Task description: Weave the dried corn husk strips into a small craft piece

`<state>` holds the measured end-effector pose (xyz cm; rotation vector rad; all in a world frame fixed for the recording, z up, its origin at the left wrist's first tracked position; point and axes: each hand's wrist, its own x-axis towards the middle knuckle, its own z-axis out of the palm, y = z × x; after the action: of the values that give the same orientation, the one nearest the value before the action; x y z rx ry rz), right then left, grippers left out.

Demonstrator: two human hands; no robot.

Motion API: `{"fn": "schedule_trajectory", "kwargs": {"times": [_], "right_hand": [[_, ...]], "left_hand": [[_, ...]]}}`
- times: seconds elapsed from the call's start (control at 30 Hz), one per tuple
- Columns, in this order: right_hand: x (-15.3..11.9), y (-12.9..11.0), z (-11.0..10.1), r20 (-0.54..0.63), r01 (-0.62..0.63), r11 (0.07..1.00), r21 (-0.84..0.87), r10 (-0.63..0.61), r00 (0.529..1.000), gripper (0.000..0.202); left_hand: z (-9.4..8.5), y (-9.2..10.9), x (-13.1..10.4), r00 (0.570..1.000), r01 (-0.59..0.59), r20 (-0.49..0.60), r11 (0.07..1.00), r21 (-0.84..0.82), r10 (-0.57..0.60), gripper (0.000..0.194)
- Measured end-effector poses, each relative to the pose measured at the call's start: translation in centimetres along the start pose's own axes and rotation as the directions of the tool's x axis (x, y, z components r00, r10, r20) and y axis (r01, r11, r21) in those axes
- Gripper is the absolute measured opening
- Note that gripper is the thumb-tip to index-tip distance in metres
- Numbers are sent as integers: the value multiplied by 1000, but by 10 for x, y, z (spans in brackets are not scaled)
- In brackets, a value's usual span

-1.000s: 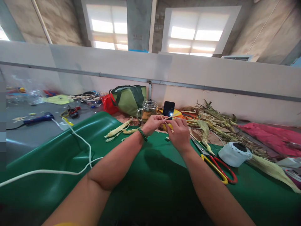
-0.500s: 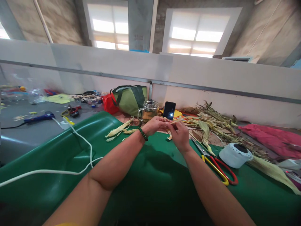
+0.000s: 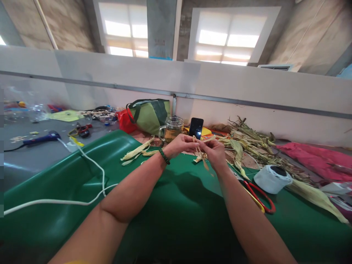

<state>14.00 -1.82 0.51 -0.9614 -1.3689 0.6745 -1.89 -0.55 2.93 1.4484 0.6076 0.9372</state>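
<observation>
One pale strip of husk (image 3: 209, 139), held up above the green mat (image 3: 162, 198), roughly mid-view. Left hand (image 3: 180, 144) and right hand (image 3: 215, 151) met on it: left fingers pinched closed on the strip, right thumb and fingers also clamped on it, fingertips nearly touching. One end stuck out above the right hand; how it ran between the fingers was too small to tell. Dark green beads (image 3: 164, 156) circled the left wrist.

Just below the fingers, a husk scrap (image 3: 196, 160) lay on the mat. Behind them stood a phone (image 3: 196, 127), tilted back, and to its left a glass mug (image 3: 173, 128), part filled with brownish liquid. Loose husks (image 3: 137, 150) lay left of the hands, a larger dry heap (image 3: 247, 135) to the right.

Beside the right forearm (image 3: 247, 212): scissors (image 3: 261, 196), red and yellow handles, partly covered by the arm. Near them sat a spool of white thread (image 3: 272, 179), a long husk (image 3: 316, 196) reaching rightward from it.

Farther off, a green bag (image 3: 150, 115) leaned behind the mug, a red bag (image 3: 128, 123) against its left side. A white cable (image 3: 49, 201) crossed the mat at left; beyond, on the grey table (image 3: 16, 168), lay a blue tool (image 3: 42, 138) with a dark cord
</observation>
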Motion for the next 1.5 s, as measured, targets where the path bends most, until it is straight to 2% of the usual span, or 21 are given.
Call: {"fn": "schedule_trajectory", "kwargs": {"times": [0.13, 0.2, 0.27, 0.33, 0.43, 0.53, 0.63, 0.77, 0.87, 0.97, 1.07, 1.13, 1.2, 1.27, 1.4, 1.5], "right_hand": [[1, -1, -1, 48, -73, 995, 72, 70, 996, 45], [2, 1, -3, 37, -66, 997, 34, 64, 997, 50], [2, 2, -7, -5, 17, 994, -104, -18, 1000, 55], [1, 2, -9, -16, 158, 944, -291, -170, 985, 50], [-4, -1, -10, 146, 387, 815, -432, -360, 921, 26], [-8, -2, -6, 284, 493, 789, -366, -410, 867, 24], [-9, -4, -3, 269, 429, 863, -268, -360, 893, 27], [-6, -8, -2, 307, 218, 964, -149, -165, 937, 42], [-5, -11, -2, 320, 87, 991, -105, -49, 946, 46], [-5, -11, -2, 295, 8, 998, -69, 12, 956, 51], [-5, -8, -1, 274, 27, 998, -65, -9, 962, 55], [-5, -6, -1, 288, 84, 986, -147, -38, 957, 53], [-5, -4, 0, 318, 166, 945, -282, -71, 945, 48], [-6, -2, -1, 297, 233, 885, -403, -114, 948, 43], [-9, -1, -2, 214, 263, 844, -467, -180, 960, 34], [-9, -3, -1, 272, 319, 746, -584, -190, 943, 31]], "left_hand": [[-1, -1, 2, 998, -26, -59, 1000, 8, 26, 40], [-3, -1, 2, 995, -27, -100, 999, 20, 29, 38], [-6, 1, 2, 990, -20, -137, 999, 27, 23, 35], [-10, 3, 2, 986, -15, -166, 1000, -8, 13, 34], [-14, 4, 2, 986, -12, -168, 995, -95, -4, 33], [-14, 3, 2, 992, -6, -126, 993, -114, -8, 34], [-13, 1, 3, 994, -22, -110, 998, -63, 15, 36], [-11, -2, 5, 992, -82, -90, 993, 83, 89, 36], [-9, -3, 6, 987, -118, -88, 979, 164, 133, 35], [-7, -2, 6, 981, -151, -88, 964, 220, 174, 32], [-5, -1, 4, 977, -168, -84, 949, 267, 196, 29], [-4, -2, 5, 977, -162, -93, 949, 271, 193, 27], [-3, -4, 6, 976, -153, -111, 956, 252, 186, 26], [-3, -7, 8, 974, -151, -129, 959, 238, 186, 26], [-3, -8, 10, 967, -160, -151, 952, 262, 205, 26], [0, -7, 9, 965, -153, -159, 942, 300, 207, 24]]}}
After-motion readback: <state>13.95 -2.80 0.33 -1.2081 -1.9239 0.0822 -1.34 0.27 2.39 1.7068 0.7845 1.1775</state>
